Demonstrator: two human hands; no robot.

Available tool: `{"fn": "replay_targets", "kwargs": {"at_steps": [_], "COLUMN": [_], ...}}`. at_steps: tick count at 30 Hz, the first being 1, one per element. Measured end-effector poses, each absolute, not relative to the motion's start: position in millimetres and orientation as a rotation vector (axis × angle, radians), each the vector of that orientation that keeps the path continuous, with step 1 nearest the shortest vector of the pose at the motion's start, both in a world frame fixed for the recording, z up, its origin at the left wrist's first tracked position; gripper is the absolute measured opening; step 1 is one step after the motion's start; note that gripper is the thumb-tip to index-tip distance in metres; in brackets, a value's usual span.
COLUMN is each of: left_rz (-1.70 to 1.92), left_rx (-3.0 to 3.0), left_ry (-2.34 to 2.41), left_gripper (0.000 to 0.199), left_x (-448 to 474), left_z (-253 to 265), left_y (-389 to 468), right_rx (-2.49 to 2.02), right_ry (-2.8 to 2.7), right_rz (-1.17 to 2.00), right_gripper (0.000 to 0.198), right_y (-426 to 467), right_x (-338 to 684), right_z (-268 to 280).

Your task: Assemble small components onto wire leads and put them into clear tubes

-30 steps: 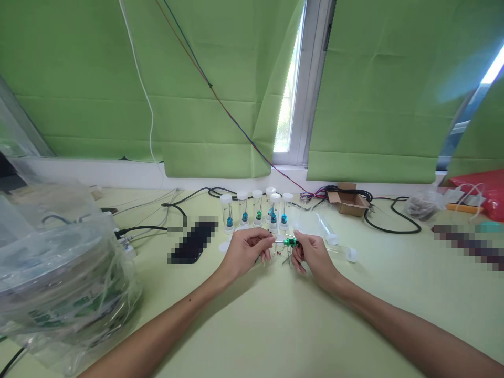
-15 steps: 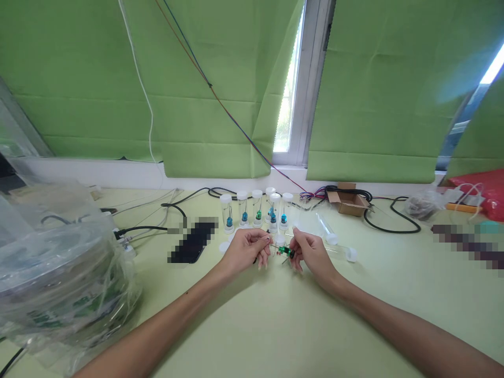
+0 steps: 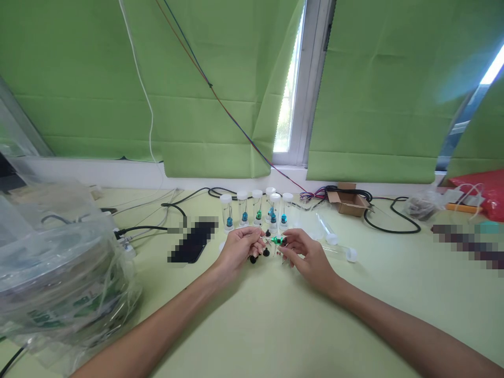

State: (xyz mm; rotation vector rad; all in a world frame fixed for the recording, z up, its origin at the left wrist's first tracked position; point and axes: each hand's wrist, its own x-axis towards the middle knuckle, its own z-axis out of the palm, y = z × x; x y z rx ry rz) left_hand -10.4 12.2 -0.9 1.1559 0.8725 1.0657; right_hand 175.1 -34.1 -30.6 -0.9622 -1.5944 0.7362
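Observation:
Between my two hands is a small green part with a black end point(image 3: 279, 240), a thin metal rod reaching from it to the left. The fingers of my right hand point(image 3: 307, 254) close around its black end. My left hand point(image 3: 239, 251) pinches the rod with thumb and fingertips. Below them on the table lie small black round parts point(image 3: 266, 252) and tiny red pieces point(image 3: 279, 253). Just behind my hands stand several clear tubes with white caps point(image 3: 257, 207), holding blue or green parts with thin rods.
Two clear tubes with white caps point(image 3: 339, 253) lie right of my right hand. A black phone point(image 3: 195, 241) lies to the left, beside a large plastic-wrapped spool point(image 3: 66, 294). Cables and an open cardboard box point(image 3: 348, 202) are at the back.
The green part has moved up and slightly left and now lies nearly level. My right hand has shifted its grip. Black parts near my left hand show more clearly.

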Motion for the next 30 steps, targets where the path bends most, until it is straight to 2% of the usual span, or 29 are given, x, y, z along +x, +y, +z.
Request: {"fn": "replay_targets", "kwargs": {"at_steps": [4, 14, 30], "left_rz": [1.07, 1.078, 0.976], "left_rx": [1.171, 1.285, 1.438], "left_ry": [0.859, 0.816, 0.747], "left_gripper": [0.019, 0.03, 0.031], "left_x": [-10.6, -8.5, -6.8], "left_z": [-2.5, -0.9, -0.8], "left_y": [12.6, 11.2, 7.1], "right_rx": [-0.952, -0.979, -1.066], "right_ry": [-1.619, -1.597, -1.53], "right_rz": [0.693, 0.709, 0.846], "right_gripper": [0.018, 0.021, 0.044], "right_y": [-32.5, -32.6, -33.1], "right_x": [175.7, 175.0, 172.9], "right_z": [-33.4, -34.0, -30.3]}}
